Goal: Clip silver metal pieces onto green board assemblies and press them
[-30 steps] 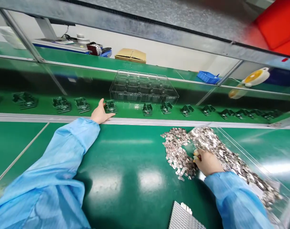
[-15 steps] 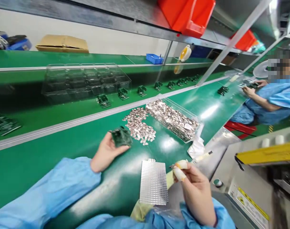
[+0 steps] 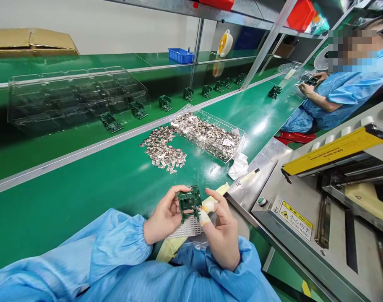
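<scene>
My left hand [image 3: 164, 218] is closed around the left side of a dark green plastic frame [image 3: 190, 203] with an open middle and thin prongs, held tilted in front of my body. At its right edge, my right hand [image 3: 221, 226] pinches with thumb and index finger, both in whitish finger cots. A small metal piece is between those tips, mostly hidden. Beneath the frame, a silver gridded plate [image 3: 181, 228] is partly covered by the hands. A heap of small metal pieces [image 3: 162, 149] lies on the green table [image 3: 115, 184] beyond them.
A clear tray [image 3: 207, 132] full of metal pieces stands behind the heap. Several green frames [image 3: 137, 109] line the channel by a clear compartment tray [image 3: 74, 96]. A machine with a yellow bar [image 3: 336, 151] is at right. Farther right, a co-worker [image 3: 339, 90] handles parts.
My left hand has brought the green frame right and closer to my body, over the gridded plate. The right hand has met it at its edge. The view has shifted right.
</scene>
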Available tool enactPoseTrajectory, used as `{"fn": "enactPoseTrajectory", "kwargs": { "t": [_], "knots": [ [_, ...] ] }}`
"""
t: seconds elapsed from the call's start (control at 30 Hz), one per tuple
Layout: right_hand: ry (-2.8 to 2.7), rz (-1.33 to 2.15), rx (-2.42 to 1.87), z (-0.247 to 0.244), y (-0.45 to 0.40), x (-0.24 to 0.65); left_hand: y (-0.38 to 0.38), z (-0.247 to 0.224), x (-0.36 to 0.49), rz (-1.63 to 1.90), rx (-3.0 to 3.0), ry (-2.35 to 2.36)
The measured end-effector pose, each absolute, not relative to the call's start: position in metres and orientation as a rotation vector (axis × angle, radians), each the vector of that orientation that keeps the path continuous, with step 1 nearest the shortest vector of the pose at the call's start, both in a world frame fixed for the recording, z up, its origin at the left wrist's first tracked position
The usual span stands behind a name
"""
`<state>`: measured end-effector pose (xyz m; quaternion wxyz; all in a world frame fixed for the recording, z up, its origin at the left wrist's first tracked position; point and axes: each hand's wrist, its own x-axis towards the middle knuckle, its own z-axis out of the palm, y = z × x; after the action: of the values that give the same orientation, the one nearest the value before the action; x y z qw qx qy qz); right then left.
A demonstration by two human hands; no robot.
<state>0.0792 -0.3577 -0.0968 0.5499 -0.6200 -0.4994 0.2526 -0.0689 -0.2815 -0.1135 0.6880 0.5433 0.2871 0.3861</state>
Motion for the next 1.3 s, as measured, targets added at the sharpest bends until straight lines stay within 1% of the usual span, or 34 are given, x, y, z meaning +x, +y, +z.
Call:
{"fn": "enactPoseTrajectory", "kwargs": {
  "t": [0.3, 0.63, 0.9, 0.97, 1.13, 1.3],
  "knots": [
    [-1.268, 0.591, -1.491, -0.107, -0.351, 0.073, -0.279, -0.118, -0.072, 0.845, 1.193, 0.552],
    [-1.228, 0.514, -1.520, -0.109, -0.350, 0.066, -0.284, -0.128, -0.077, 0.801, 1.306, 0.602],
    [-1.187, 0.533, -1.477, -0.109, -0.348, 0.065, -0.287, -0.135, -0.078, 0.819, 1.432, 0.688],
    [-1.150, 0.596, -1.462, -0.112, -0.349, 0.064, -0.287, -0.134, -0.078, 0.828, 1.455, 0.724],
    [-0.923, 0.885, -1.321, -0.117, -0.350, 0.061, -0.288, -0.128, -0.077, 0.807, 1.503, 0.797],
    [-0.777, 0.955, -1.250, -0.114, -0.345, 0.060, -0.288, -0.125, -0.078, 0.788, 1.523, 0.830]
  ]
}}
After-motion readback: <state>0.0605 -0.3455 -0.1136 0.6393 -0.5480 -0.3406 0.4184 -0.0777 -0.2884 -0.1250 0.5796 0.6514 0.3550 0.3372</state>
